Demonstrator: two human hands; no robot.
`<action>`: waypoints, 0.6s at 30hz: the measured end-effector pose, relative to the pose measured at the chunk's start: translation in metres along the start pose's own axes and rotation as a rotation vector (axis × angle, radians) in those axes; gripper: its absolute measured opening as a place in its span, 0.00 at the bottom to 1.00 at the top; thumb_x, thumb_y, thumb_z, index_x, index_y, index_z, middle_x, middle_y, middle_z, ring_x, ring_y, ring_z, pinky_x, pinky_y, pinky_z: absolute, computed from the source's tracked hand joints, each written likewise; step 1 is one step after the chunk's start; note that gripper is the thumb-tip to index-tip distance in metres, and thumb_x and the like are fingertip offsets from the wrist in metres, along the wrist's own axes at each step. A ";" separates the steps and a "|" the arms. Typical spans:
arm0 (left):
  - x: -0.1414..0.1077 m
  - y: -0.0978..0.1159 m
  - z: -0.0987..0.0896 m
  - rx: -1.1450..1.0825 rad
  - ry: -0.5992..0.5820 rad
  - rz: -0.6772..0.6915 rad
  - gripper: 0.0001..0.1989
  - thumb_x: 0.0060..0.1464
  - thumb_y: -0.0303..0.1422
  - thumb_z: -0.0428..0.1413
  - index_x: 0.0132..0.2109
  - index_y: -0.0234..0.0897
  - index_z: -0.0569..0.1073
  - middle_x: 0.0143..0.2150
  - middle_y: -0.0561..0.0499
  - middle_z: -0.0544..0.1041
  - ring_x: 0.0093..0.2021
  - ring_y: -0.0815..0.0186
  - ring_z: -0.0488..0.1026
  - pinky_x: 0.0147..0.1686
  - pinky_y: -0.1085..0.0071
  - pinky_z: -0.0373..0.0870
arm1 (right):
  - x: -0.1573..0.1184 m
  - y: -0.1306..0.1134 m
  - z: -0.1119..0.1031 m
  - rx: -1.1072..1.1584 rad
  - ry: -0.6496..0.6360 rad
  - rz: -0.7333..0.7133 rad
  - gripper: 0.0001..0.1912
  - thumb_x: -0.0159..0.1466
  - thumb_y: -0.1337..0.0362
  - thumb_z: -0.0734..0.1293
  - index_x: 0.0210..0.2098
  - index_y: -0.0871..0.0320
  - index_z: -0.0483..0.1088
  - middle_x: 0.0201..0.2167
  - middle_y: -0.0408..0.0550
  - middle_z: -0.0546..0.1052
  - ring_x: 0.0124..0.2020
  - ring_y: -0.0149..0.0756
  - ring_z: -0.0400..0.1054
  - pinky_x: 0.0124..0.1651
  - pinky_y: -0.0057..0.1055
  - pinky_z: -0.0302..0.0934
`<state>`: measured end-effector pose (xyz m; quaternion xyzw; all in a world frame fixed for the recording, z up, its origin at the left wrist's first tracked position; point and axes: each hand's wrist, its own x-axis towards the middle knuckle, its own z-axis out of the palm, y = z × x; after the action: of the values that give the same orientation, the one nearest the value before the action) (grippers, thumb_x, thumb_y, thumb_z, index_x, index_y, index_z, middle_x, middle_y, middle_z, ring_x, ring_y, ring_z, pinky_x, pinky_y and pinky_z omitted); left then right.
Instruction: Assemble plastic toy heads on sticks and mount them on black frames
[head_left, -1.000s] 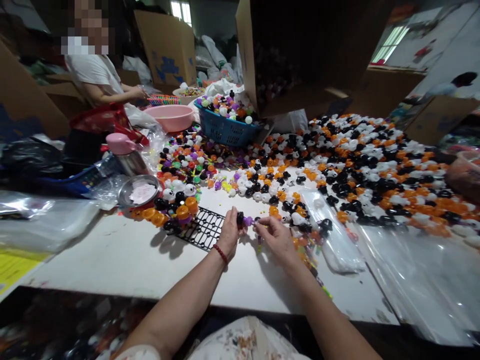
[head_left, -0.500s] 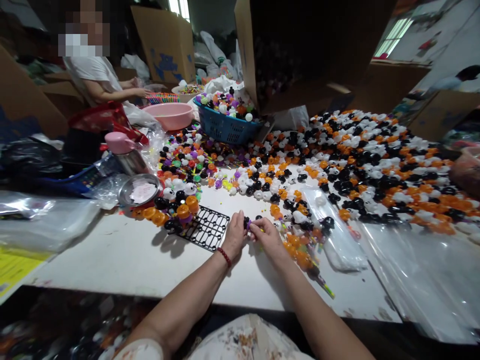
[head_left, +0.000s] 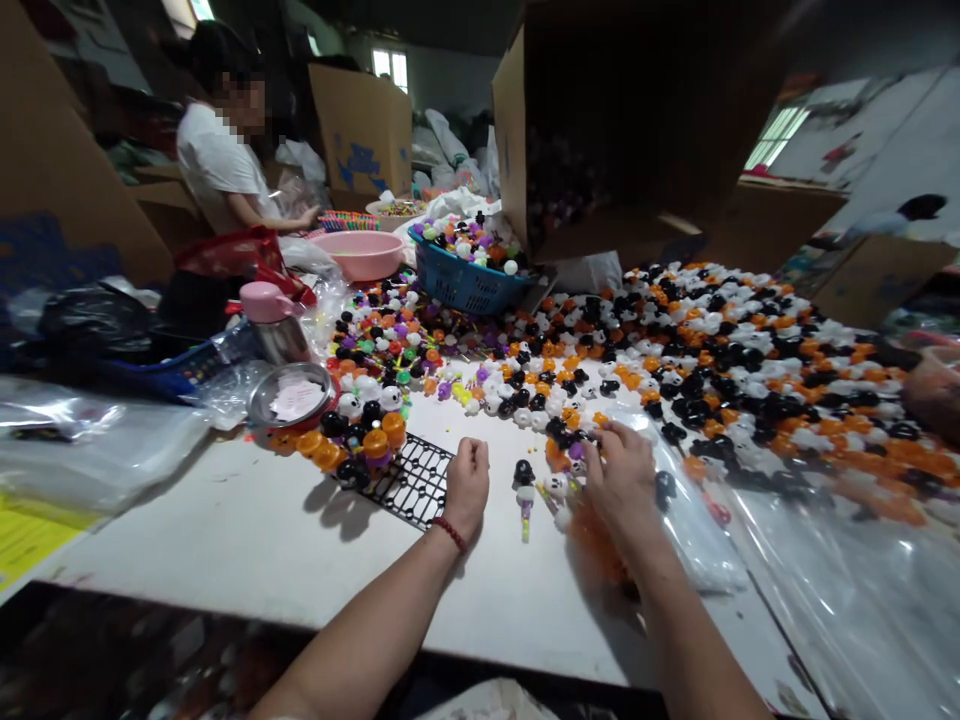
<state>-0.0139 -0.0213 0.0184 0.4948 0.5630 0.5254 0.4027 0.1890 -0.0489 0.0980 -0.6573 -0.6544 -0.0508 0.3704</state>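
Observation:
My left hand (head_left: pixel 468 487), with a red bead bracelet at the wrist, is closed beside the right edge of a black plastic grid (head_left: pixel 420 480); what it holds, if anything, is hidden. Orange, black and white figures (head_left: pixel 367 437) stand on the grid's left part. My right hand (head_left: pixel 619 475) reaches into the near pile of small pieces, its fingertips by a purple and a black piece (head_left: pixel 576 451); whether it grips one is unclear. Between my hands a small stick with a black top and white middle (head_left: pixel 524 495) lies on the white table (head_left: pixel 465 620).
A large heap of figures (head_left: pixel 735 350) covers the right back. Clear plastic bags (head_left: pixel 697 520) lie at the right. Behind are a blue basket (head_left: pixel 469 285), a pink basin (head_left: pixel 360 256), a steel bowl (head_left: pixel 292 396) and a flask (head_left: pixel 276 325). Another person (head_left: pixel 225 160) works back left.
My hands have moved apart. My right hand went right to the near pile, and a stick piece now lies between the hands. The view has shifted slightly.

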 end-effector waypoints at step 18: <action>0.005 -0.008 -0.004 0.017 0.123 0.021 0.11 0.64 0.43 0.47 0.40 0.42 0.65 0.30 0.51 0.71 0.30 0.63 0.69 0.30 0.69 0.60 | 0.072 -0.097 0.188 -0.021 -0.583 -0.198 0.13 0.60 0.74 0.63 0.45 0.61 0.69 0.47 0.58 0.73 0.48 0.45 0.65 0.57 0.42 0.54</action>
<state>-0.0201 -0.0166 0.0117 0.4706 0.5859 0.5543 0.3577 0.0335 0.1020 0.0433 -0.5812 -0.7932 0.0971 0.1534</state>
